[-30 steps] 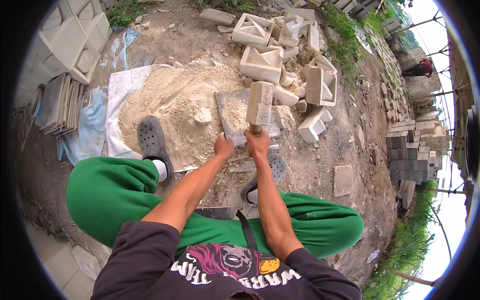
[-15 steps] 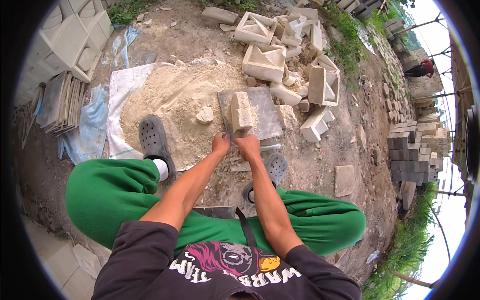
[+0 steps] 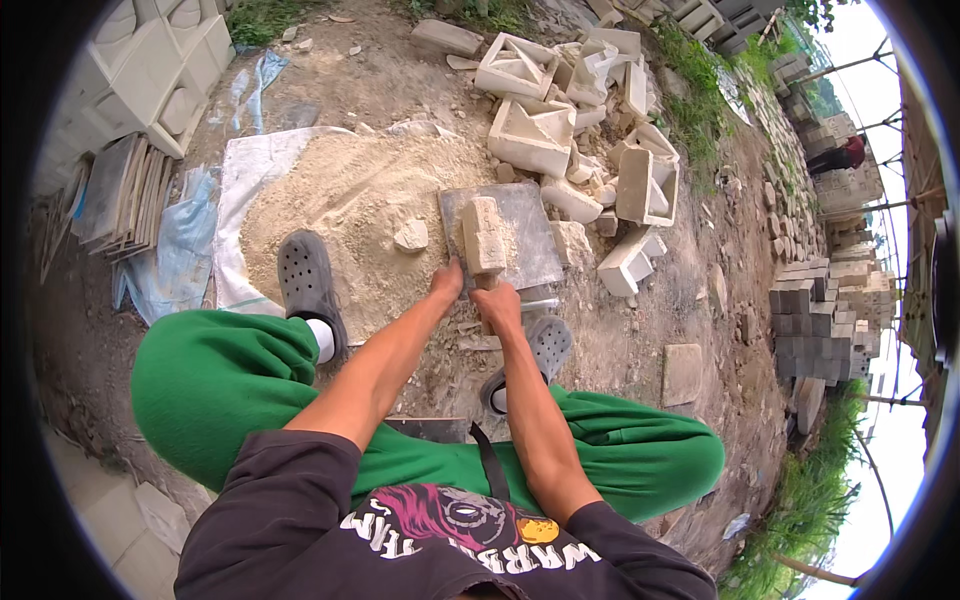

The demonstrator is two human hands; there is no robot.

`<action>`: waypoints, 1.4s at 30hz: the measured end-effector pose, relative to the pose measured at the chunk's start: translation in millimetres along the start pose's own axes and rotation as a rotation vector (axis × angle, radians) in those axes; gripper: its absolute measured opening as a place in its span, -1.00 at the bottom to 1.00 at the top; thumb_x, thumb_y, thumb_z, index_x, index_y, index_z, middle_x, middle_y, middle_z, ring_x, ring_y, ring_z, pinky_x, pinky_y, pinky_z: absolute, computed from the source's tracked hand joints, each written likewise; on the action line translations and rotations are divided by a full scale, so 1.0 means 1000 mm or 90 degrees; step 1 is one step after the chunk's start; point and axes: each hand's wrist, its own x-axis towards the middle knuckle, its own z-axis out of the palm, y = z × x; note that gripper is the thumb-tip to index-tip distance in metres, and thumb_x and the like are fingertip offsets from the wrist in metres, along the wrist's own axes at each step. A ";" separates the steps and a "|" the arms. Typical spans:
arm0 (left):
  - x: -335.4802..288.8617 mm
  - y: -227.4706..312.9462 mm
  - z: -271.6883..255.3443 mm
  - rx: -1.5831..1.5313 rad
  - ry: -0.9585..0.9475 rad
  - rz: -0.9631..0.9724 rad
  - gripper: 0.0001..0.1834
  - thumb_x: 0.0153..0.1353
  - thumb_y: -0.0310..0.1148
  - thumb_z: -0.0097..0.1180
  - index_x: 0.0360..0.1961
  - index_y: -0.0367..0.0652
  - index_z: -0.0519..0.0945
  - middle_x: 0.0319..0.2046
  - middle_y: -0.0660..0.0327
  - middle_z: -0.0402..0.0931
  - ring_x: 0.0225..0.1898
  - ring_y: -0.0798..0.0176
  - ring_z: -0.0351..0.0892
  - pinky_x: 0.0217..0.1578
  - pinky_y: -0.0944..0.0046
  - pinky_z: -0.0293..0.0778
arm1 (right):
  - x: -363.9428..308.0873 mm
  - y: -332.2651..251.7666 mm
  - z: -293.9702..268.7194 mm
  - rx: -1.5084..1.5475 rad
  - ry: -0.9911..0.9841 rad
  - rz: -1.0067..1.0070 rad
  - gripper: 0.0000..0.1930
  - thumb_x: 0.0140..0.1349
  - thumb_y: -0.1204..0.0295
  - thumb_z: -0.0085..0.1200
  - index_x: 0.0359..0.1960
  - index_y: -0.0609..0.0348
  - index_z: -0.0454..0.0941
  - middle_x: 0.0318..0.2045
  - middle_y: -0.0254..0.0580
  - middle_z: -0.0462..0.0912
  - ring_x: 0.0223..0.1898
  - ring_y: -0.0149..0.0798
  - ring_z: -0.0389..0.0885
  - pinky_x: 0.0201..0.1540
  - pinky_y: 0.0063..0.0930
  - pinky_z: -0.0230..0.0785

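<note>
A dusty block-headed wooden mallet (image 3: pixel 484 236) lies over a flat dark grey board (image 3: pixel 535 250), its head pointing away from me. My right hand (image 3: pixel 497 303) is closed around the short handle at the mallet's near end. At the board's near left edge, my left hand (image 3: pixel 449 280) pinches the rim; its fingertips are partly hidden. Pale crumbs and powder dust the board beside the mallet. A pale lump (image 3: pixel 411 236) rests on the heap of sandy powder (image 3: pixel 350 200) to the left, which spreads over a white sheet (image 3: pixel 232 240).
Broken pale hollow blocks (image 3: pixel 532 135) pile up beyond the board. Thin boards (image 3: pixel 122 205) lean near stacked pale blocks (image 3: pixel 150 70) at the left. Grey blocks (image 3: pixel 810 320) are stacked at the right, with a person (image 3: pixel 845 153) farther off. My clogs (image 3: pixel 308 280) flank the work spot.
The mallet and my right hand have come slightly nearer to me over the board. My left hand stays at the board's edge. The whole view has shifted a little.
</note>
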 end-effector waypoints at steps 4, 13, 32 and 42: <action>0.008 -0.007 -0.001 0.028 0.128 -0.020 -0.04 0.34 0.35 -0.33 -0.04 -0.51 0.62 -0.02 -0.39 0.57 0.08 -0.32 0.57 0.12 -0.09 0.40 | -0.025 -0.031 -0.040 0.120 -0.085 0.057 -0.69 -0.11 0.28 0.28 -0.44 0.32 0.68 -0.55 -0.09 0.69 -0.53 -0.19 0.70 -0.38 -0.28 0.54; -0.024 0.013 0.022 0.011 0.271 0.020 -0.01 0.36 0.41 -0.40 -0.12 -0.45 0.64 -0.18 -0.32 0.63 -0.05 -0.34 0.61 0.00 -0.17 0.45 | -0.094 -0.049 -0.107 0.514 0.030 0.175 -0.86 0.04 0.47 0.19 -0.46 0.26 0.51 -0.64 -0.22 0.52 -0.69 -0.29 0.53 -0.64 -0.37 0.40; -0.105 0.091 -0.052 -0.252 0.390 0.284 -0.45 0.45 -0.20 -0.03 0.29 -0.39 0.30 0.15 -0.14 0.49 0.11 0.01 0.54 0.09 0.09 0.43 | -0.106 -0.037 -0.031 0.691 0.084 0.105 -0.79 0.04 0.47 0.18 -0.37 0.39 0.50 -0.57 -0.16 0.55 -0.67 -0.26 0.55 -0.62 -0.38 0.48; -0.140 0.139 -0.102 -0.638 0.322 -0.021 -0.40 0.43 -0.30 -0.08 0.41 -0.33 0.17 0.29 -0.14 0.33 0.10 -0.09 0.57 -0.03 0.00 0.63 | -0.089 -0.058 -0.016 0.442 0.051 -0.052 -0.68 0.00 0.36 0.28 -0.36 0.44 0.57 -0.56 -0.11 0.66 -0.60 -0.24 0.66 -0.49 -0.32 0.49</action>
